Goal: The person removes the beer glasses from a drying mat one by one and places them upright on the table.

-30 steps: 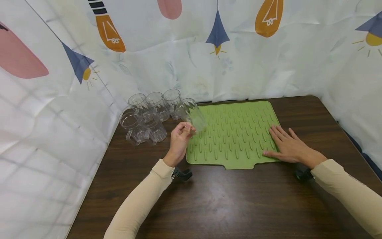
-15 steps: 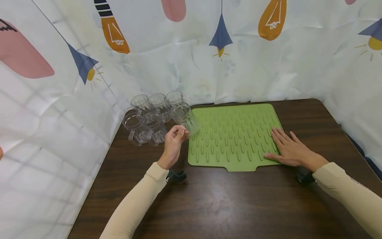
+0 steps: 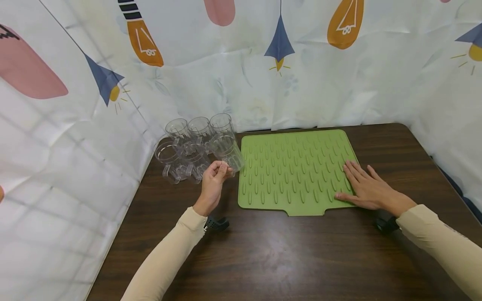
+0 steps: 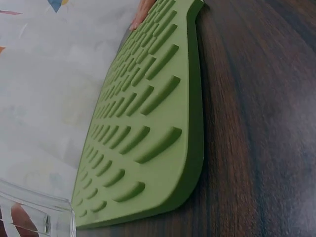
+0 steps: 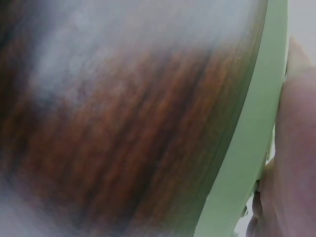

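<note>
My left hand pinches the handle of a clear mug, which stands at the left edge of a green ribbed drying mat. In the left wrist view, part of the mug shows in the lower left corner, with fingertips behind its wall. My right hand rests with straight, spread fingers on the mat's right edge. Seen from the right wrist, the mat's green side runs beside the blurred right hand.
Several more clear mugs stand close together left of the held one, near the left curtain. Dark wood table extends in front of the mat. A printed white curtain hangs along the back edge.
My left hand has moved left with the mug, from over the mat's left part to its left edge beside the other mugs. My right hand has stayed on the mat.
</note>
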`<state>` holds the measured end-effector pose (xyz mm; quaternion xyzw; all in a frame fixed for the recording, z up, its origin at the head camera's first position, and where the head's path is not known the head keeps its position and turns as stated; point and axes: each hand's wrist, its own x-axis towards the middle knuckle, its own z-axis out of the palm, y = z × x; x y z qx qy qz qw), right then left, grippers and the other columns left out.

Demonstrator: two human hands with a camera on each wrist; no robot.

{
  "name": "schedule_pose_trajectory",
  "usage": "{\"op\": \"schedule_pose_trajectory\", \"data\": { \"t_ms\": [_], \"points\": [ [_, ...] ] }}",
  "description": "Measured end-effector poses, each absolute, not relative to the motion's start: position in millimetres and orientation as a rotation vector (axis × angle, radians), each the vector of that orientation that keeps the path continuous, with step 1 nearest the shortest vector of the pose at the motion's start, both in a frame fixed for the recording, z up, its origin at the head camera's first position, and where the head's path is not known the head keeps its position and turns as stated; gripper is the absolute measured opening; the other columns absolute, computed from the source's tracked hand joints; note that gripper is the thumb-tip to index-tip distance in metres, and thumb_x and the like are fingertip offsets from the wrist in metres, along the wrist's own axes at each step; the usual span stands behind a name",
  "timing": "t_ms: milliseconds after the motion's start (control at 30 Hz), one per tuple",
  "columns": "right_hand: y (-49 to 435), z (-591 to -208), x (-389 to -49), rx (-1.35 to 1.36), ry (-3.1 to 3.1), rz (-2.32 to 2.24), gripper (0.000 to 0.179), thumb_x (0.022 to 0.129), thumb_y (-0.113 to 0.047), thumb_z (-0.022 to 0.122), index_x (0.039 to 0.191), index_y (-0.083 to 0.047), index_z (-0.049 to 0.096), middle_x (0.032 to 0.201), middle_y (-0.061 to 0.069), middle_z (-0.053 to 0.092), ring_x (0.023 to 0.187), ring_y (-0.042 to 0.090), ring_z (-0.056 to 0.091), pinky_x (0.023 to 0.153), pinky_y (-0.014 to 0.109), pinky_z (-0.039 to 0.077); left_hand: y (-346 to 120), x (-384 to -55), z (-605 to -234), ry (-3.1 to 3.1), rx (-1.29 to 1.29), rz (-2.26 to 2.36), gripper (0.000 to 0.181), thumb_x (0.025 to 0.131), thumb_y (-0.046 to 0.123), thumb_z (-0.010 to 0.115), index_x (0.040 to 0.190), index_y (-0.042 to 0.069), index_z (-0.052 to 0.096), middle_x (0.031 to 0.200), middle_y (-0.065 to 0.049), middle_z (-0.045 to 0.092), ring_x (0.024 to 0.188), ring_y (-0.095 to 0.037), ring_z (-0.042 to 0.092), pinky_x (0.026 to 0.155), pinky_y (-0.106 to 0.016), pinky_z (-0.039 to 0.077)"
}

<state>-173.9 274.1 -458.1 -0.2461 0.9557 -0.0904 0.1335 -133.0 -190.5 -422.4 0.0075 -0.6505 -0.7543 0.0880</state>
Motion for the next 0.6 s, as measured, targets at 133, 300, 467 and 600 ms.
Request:
{"op": "schedule_pose_trajectory", "data": {
  "t_ms": [133,300,467,600],
  "points": [
    [273.9,-459.1,-174.4,-0.716,2.767,-0.275,0.108,0.097,-0.07,0.053,0.163,0.004,0.01,0.172,0.029,0.004,0.161,0.046,0.005,0.124,0.074,0.002,-194.2,-130.6,-423.8,-1.948,0.042,-2.227,0.014,0.108,0.007,0.051,0.096,0.008,0.059,0.086,0.008,0.069,0.087,-0.008,0.069,0.088,-0.024,0.057],
    [275.0,-460.8,-175.4,-0.704,2.758,-0.292,0.108,0.097,-0.07,0.052,0.164,0.004,0.009,0.173,0.028,0.003,0.161,0.046,0.004,0.125,0.073,0.001,-198.0,-129.5,-426.2,-1.958,0.058,-2.201,0.015,0.107,0.007,0.052,0.094,0.008,0.059,0.085,0.008,0.069,0.084,-0.008,0.068,0.087,-0.024,0.057],
    [276.8,-462.2,-176.2,-0.701,2.757,-0.297,0.108,0.098,-0.07,0.051,0.164,0.003,0.008,0.173,0.027,0.001,0.162,0.046,0.003,0.126,0.072,0.001,-201.4,-128.6,-428.3,-1.971,0.078,-2.187,0.016,0.107,0.006,0.052,0.093,0.009,0.059,0.085,0.009,0.068,0.085,-0.006,0.067,0.086,-0.021,0.056],
    [277.1,-462.2,-175.9,-0.704,2.757,-0.298,0.108,0.098,-0.071,0.051,0.164,0.003,0.009,0.173,0.027,0.001,0.162,0.045,0.003,0.126,0.072,0.001,-203.4,-127.5,-429.5,-1.978,0.097,-2.18,0.016,0.107,0.005,0.052,0.094,0.009,0.059,0.085,0.008,0.068,0.084,-0.006,0.066,0.085,-0.02,0.056]
  ]
}}
